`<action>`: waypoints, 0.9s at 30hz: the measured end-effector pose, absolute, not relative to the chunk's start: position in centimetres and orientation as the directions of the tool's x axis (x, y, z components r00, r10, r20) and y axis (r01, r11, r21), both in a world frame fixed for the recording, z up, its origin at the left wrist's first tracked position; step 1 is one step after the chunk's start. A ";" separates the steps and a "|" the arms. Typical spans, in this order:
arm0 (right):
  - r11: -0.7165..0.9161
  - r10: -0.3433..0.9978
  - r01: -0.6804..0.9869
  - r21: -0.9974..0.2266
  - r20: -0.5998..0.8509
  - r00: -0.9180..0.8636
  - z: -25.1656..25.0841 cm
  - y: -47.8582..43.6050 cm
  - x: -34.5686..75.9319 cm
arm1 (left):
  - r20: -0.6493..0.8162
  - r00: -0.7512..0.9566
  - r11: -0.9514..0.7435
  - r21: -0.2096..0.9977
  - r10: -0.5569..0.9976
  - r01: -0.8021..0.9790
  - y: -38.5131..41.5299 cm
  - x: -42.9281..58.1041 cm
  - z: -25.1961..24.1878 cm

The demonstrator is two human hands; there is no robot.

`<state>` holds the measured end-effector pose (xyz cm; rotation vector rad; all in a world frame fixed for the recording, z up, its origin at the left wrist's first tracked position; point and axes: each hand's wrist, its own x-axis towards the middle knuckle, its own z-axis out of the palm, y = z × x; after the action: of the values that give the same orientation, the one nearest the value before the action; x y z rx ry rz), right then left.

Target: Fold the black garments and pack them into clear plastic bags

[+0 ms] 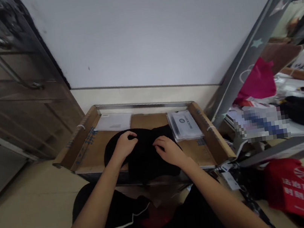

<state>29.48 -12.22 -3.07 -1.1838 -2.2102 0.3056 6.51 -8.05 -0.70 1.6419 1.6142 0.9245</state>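
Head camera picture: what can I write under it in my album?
Left hand and right hand on black cloth, with a printed white packet beside it on the cardboard-lined table.

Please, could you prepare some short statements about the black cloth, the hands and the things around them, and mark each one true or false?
1. The left hand and the right hand are both at the black cloth. True.
2. The printed packet lies to the left of the cloth. False: it lies to the right.
3. A white sheet lies on the brown cardboard, beyond the left hand. True.
4. The red bag hangs on the metal door handle. False: the bag is low at the right, the handle at the far left.
5. The red bag has white writing. True.
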 end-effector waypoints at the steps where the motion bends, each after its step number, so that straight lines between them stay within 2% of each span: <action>1: 0.570 0.818 0.676 -0.467 0.399 -0.415 -3.2 -12.3 29.4 | 0.075 -0.016 -0.056 0.848 0.997 0.528 -8.1 6.6 -0.9; 7: 0.547 0.832 0.683 -0.484 0.407 -0.377 -3.3 -12.2 29.5 | 0.181 -0.032 -0.151 0.894 0.983 0.423 -8.1 6.4 -1.3; 10: 0.546 0.825 0.696 -0.465 0.444 -0.350 -3.0 -11.9 29.8 | 0.171 -0.040 -0.147 0.926 0.985 0.347 -7.3 5.5 -0.4; 13: 0.536 0.825 0.724 -0.434 0.450 -0.342 -2.9 -11.7 30.0 | 0.141 -0.028 -0.120 0.919 0.990 0.376 -6.2 4.2 1.0; 16: 0.509 0.844 0.755 -0.415 0.412 -0.343 -3.4 -11.8 30.0 | 0.134 0.032 -0.132 0.852 0.990 0.506 -5.2 3.4 2.4; 21: 0.486 0.856 0.753 -0.443 0.412 -0.311 -4.7 -12.2 29.7 | 0.183 0.020 -0.136 0.649 0.983 0.749 -5.0 4.5 3.3; 23: 0.488 0.853 0.722 -0.490 0.442 -0.277 -5.2 -12.3 29.7 | 0.194 0.031 -0.143 0.597 0.981 0.789 -5.3 5.6 3.2; 27: 0.446 0.873 0.610 -0.656 0.468 -0.135 -5.9 -12.1 30.1 | 0.226 0.158 -0.254 0.508 0.961 0.823 -6.4 8.4 2.7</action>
<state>30.11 -12.10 -5.86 -1.2587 -1.8441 0.3890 8.41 -6.42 2.66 2.1704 1.7264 0.7467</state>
